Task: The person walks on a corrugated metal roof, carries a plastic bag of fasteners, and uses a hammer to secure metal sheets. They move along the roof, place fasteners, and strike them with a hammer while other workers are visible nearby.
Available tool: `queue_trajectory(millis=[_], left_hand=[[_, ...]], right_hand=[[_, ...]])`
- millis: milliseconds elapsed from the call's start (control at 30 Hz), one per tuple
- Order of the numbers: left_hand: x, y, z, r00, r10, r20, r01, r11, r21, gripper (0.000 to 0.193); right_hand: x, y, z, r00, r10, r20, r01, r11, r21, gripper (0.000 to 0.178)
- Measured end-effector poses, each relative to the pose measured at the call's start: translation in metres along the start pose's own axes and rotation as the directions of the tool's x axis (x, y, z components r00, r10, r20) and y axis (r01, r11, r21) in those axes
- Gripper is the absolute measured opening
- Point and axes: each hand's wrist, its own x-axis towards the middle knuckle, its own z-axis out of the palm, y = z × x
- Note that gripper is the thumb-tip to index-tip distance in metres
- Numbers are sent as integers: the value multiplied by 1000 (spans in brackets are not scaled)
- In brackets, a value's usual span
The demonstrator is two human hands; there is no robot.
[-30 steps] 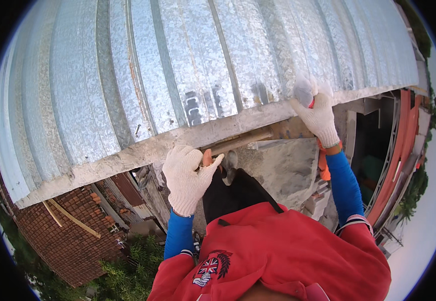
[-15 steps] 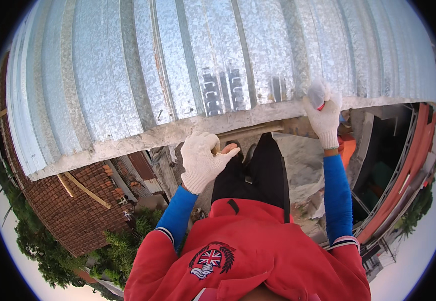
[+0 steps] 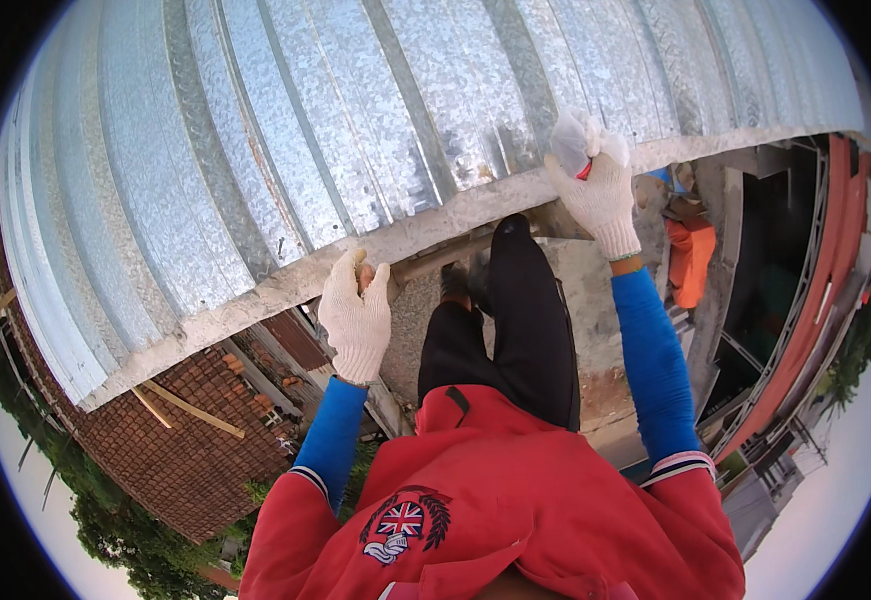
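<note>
In the head view, your right hand (image 3: 593, 200), in a white knitted glove, has its fingers closed around a translucent, crumpled plastic bag (image 3: 570, 140) with a small red patch showing. The bag lies at the lower edge of the ribbed, silvery galvanized metal roof sheet (image 3: 355, 130), where the pale, rough concrete ledge (image 3: 435, 225) borders it. Your left hand (image 3: 355, 315), gloved likewise, is at the ledge farther left, fingers bent toward the thumb with a narrow gap; you cannot tell whether they hold anything. Below, left, lies a brown tiled roof (image 3: 185, 450); bright orange fabric (image 3: 690, 255) hangs right of your right forearm.
</note>
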Motion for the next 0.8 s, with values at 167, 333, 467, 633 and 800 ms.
queue_trajectory(millis=[167,333,467,633,800], left_hand=[[0,4,2,999,-25,32,25,1000,9,24],[1,11,2,999,-36,40,34,998,51,14],[0,9,3,993,-100,63,95,993,69,13],[5,13,-1,999,-5,52,1,997,77,15],[4,15,-9,995,-26,93,14,992,128,15]], right_hand=[[1,11,2,988,-126,-87,127,992,8,53],[1,9,2,991,-118,-62,124,986,109,45],[4,7,1,994,-107,-33,110,988,113,42],[6,8,-2,997,-22,78,6,978,208,43],[5,8,0,980,20,197,-61,977,202,41]])
